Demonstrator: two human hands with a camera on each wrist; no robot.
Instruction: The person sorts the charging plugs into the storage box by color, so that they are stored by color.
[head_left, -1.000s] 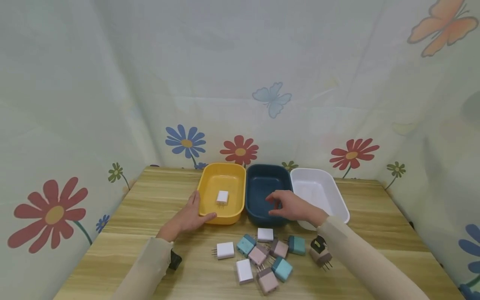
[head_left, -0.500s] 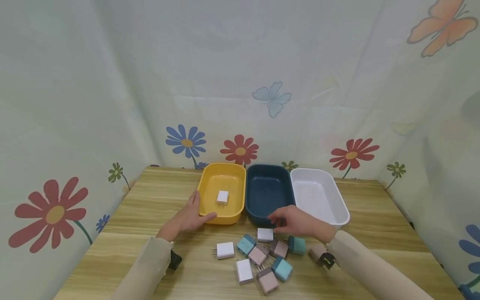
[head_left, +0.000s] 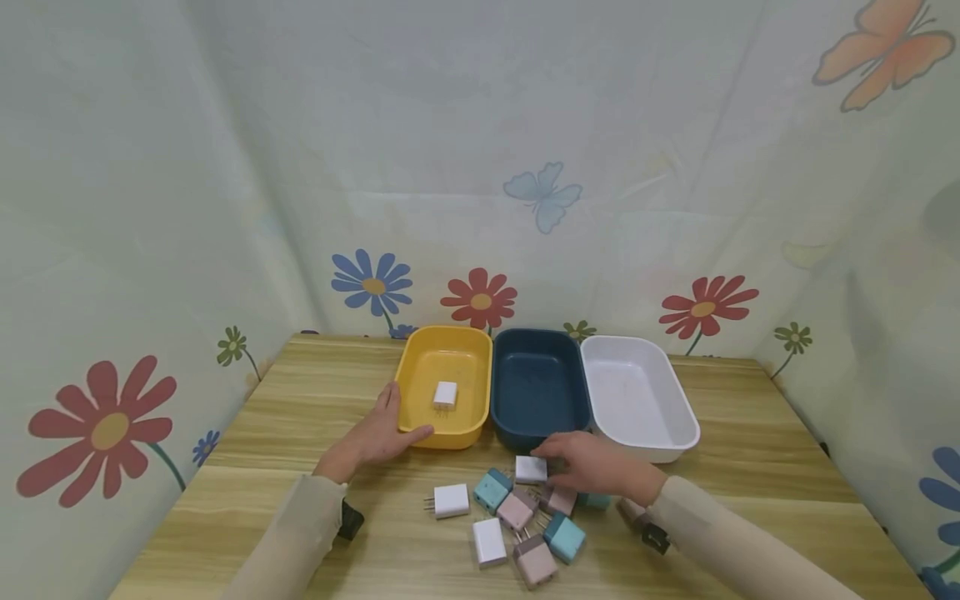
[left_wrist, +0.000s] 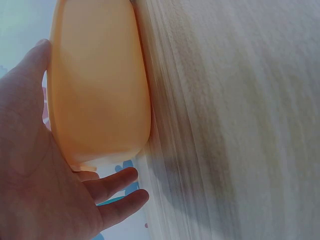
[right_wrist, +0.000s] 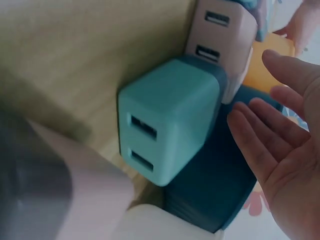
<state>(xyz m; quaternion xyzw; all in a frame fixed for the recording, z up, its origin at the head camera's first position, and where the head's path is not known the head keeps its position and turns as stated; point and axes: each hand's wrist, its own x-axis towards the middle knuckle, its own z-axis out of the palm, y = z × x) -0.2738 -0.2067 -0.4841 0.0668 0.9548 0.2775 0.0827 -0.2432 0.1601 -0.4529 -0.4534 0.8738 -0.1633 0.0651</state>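
Observation:
My left hand [head_left: 375, 429] rests against the near left corner of a yellow bin [head_left: 457, 440], thumb along the rim, other fingers fairly straight. Inside that bin lies one white USB wall charger [head_left: 445, 393]. My right hand [head_left: 596, 462] reaches down over the pile, fingertips right at another white charger [head_left: 529, 470], with nothing gripped. Under it, partly covered, are a pink charger [head_left: 558, 500] and a teal charger [head_left: 595, 501]. The right wrist view shows that teal charger [right_wrist: 170, 120] close up, with the fingers [right_wrist: 255, 135] spread apart beside it.
A dark blue bin [head_left: 534, 392] and a white bin [head_left: 637, 396] stand in a row right of the yellow one. Several more white, pink and teal chargers lie nearby, including a white one [head_left: 450, 501] at the left. A flowered cloth [head_left: 420, 167] hangs behind the wooden table.
My right hand has come out from over the blue bin, moving down and toward me to the white charger at the pile's far edge. The left hand stays on the yellow bin.

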